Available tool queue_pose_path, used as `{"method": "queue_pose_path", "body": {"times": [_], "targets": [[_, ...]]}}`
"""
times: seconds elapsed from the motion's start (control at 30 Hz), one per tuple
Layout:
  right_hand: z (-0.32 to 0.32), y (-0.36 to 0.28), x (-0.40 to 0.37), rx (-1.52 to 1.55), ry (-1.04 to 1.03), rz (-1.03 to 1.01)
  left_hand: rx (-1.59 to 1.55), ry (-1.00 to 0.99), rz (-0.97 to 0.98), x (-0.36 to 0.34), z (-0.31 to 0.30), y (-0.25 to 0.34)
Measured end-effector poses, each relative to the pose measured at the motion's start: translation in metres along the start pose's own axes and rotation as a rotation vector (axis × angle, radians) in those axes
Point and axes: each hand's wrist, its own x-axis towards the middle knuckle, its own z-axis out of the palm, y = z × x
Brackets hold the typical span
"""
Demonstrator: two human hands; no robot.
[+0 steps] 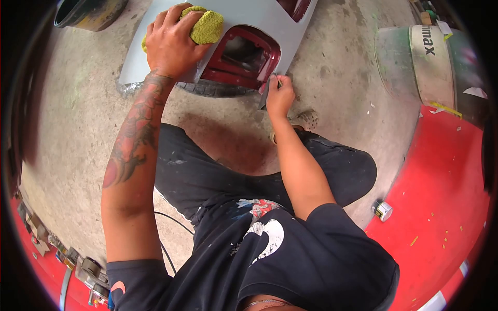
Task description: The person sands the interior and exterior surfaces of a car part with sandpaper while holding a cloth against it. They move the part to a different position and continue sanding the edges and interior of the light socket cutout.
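Note:
My left hand (174, 44) is closed around a yellow-green cloth or sponge (208, 27), pressed on the grey car body panel (136, 65). The panel has dark red recessed openings (270, 49), and a black tyre (215, 89) shows beneath its lower edge. At the corner of the nearest opening, my right hand (280, 97) pinches a dark, thin sheet (265, 93) that looks like sandpaper. The sheet touches or lies close to the panel's edge; the exact contact is hard to make out.
A black bucket (91, 11) stands at the upper left. On the right are a red surface (436, 181), a small can (383, 210) and a translucent drum-like object (399, 65) with a lettered band. Tools and boxes (88, 272) line the lower left. A dark cable (174, 216) runs beside my leg.

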Motion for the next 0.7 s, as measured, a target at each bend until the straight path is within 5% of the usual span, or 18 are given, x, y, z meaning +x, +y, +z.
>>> {"method": "queue_pose_path", "body": {"times": [0.3,0.63,0.7], "targets": [[0.005,0.014,0.042,-0.008,0.014,-0.129,-0.010,-0.005,-0.017,0.002,-0.001,0.003],[0.009,0.016,0.105,-0.027,-0.065,-0.493,0.016,0.000,0.008,0.002,0.001,0.001],[0.006,0.019,0.095,-0.092,-0.086,-0.428,-0.005,-0.019,-0.007,-0.001,0.000,0.002]]}}
